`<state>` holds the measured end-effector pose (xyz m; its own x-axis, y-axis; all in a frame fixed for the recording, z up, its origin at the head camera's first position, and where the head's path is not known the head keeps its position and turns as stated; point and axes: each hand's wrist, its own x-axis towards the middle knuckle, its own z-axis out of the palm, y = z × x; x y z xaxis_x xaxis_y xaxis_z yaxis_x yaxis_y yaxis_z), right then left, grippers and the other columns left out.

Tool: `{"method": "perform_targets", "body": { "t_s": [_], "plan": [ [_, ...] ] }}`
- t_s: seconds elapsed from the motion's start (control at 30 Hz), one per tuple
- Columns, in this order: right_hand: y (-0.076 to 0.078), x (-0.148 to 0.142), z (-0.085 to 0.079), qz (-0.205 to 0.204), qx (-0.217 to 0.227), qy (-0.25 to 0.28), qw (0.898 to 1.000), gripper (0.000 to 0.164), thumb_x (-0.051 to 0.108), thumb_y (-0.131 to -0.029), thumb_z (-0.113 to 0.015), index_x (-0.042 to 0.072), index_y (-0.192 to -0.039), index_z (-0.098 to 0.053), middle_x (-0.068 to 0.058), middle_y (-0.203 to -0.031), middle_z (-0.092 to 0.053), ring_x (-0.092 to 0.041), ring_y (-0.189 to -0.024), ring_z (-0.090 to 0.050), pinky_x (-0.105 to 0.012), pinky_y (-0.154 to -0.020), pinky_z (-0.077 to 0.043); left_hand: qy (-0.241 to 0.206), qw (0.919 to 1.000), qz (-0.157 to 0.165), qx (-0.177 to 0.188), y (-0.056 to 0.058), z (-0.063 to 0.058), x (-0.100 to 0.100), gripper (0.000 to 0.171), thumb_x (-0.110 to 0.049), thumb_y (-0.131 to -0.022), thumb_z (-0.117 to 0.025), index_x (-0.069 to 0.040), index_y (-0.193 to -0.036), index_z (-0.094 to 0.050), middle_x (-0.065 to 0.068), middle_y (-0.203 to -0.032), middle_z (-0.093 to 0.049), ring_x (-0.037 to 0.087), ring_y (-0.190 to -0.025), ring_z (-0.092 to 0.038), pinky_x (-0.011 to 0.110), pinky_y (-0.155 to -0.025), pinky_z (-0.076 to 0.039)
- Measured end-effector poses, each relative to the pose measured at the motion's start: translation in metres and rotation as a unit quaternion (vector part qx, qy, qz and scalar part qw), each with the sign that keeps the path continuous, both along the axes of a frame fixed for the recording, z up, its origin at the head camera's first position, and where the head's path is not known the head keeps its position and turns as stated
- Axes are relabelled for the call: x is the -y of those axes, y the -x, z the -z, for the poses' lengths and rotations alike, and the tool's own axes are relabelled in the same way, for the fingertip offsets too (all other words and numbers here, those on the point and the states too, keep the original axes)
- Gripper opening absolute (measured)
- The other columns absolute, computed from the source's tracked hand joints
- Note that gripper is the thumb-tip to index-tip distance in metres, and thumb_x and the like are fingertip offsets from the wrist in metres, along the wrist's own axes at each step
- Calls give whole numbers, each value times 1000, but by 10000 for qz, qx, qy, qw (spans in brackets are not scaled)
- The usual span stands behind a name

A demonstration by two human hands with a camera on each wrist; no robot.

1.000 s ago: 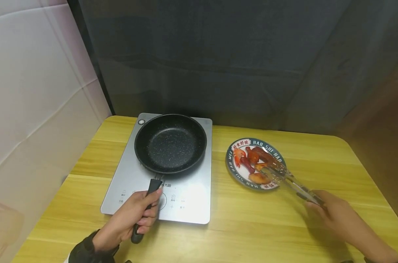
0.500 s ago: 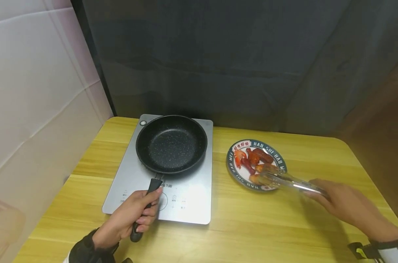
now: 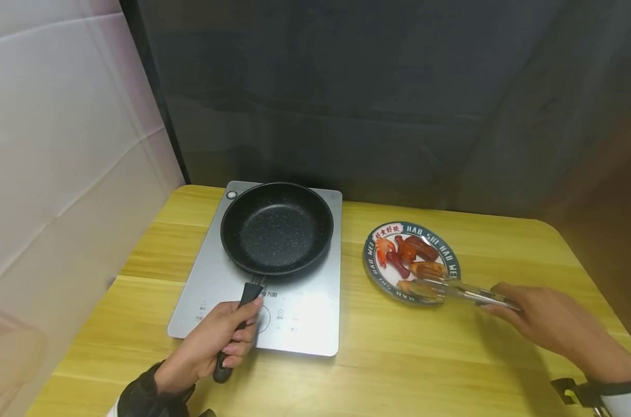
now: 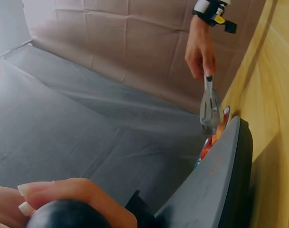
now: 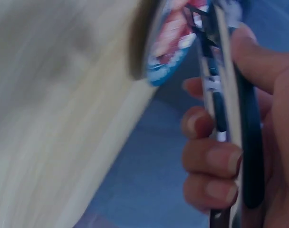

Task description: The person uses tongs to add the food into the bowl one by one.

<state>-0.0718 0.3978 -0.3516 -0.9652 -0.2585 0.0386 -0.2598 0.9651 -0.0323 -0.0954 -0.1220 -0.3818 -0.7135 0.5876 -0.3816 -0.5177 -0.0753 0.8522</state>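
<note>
My left hand grips the black handle of a frying pan, which sits on a silver induction cooktop. Nothing lies in the pan. On the right, my right hand holds metal tongs, fingers curled round both arms, as the right wrist view also shows. The heads of the tongs are over the near right part of a round plate, overlapping a yellowish-brown food piece at its near edge. Also on the plate are a shrimp, drumsticks and other browned pieces.
All of this stands on a yellow wood-grain table. A dark curtain hangs behind it, a pale cloth wall rises at the left, and a brown one at the right.
My right hand has turned the tongs, and their heads have shifted toward the plate's near edge, over the yellowish-brown piece. The left hand keeps its grip on the pan; the view has shifted slightly.
</note>
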Motion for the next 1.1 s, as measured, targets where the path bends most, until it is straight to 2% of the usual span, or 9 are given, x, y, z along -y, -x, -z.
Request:
{"method": "perform_targets", "body": {
  "t_s": [0.1,0.2,0.43,0.6,0.7,0.83,1.1],
  "plan": [
    [-5,4,-5,54,39,-105,9999,18,42,-88,-67,27,-89,-57,15,-60,-37,-4,-52,-35,-26,-45,-28,-22,10000,-22,19,1,0,-2,44,-40,-100,-49,-10,-71,-36,-7,-55,-30,2,-39,-29,16,-33,-28],
    [-4,3,-6,153,192,-88,9997,19,44,-90,-65,26,-92,-58,13,-61,-39,-6,-53,-37,-27,-45,-29,-38,10000,-65,52,1,0,-3,43,-39,-100,-49,-9,-72,-36,-7,-56,-30,2,-39,-29,16,-33,-28],
    [1,-5,1,227,515,146,9983,19,45,-90,-64,29,-98,-62,13,-69,-49,-7,-60,-44,-29,-50,-36,75,9999,-114,68,0,1,-2,41,-39,-100,-50,-9,-75,-37,-8,-55,-30,2,-39,-29,17,-34,-28],
    [7,-6,5,187,674,302,9971,19,42,-91,-64,25,-100,-63,13,-64,-47,-4,-57,-43,-27,-51,-37,98,9999,-116,71,-1,1,-2,41,-39,-100,-50,-9,-75,-37,-8,-55,-30,2,-39,-28,17,-34,-28],
    [9,-6,4,95,727,427,9964,18,38,-92,-65,21,-98,-62,12,-60,-42,-4,-53,-39,-24,-48,-33,99,9999,-116,68,-1,1,-1,41,-39,-99,-50,-9,-76,-37,-8,-55,-30,2,-39,-28,17,-34,-28],
    [13,-3,1,-24,845,525,9950,16,37,-92,-64,23,-92,-58,11,-61,-39,-3,-51,-36,-23,-45,-30,73,9999,-119,63,-1,1,-1,41,-40,-99,-51,-9,-76,-37,-8,-56,-29,2,-39,-28,17,-34,-28],
    [18,11,0,-171,931,765,9926,15,34,-92,-65,26,-85,-55,14,-61,-41,-1,-50,-35,-21,-44,-30,27,9999,-97,42,0,3,0,41,-40,-99,-51,-9,-76,-36,-8,-56,-29,2,-39,-29,16,-34,-28]
  ]
}}
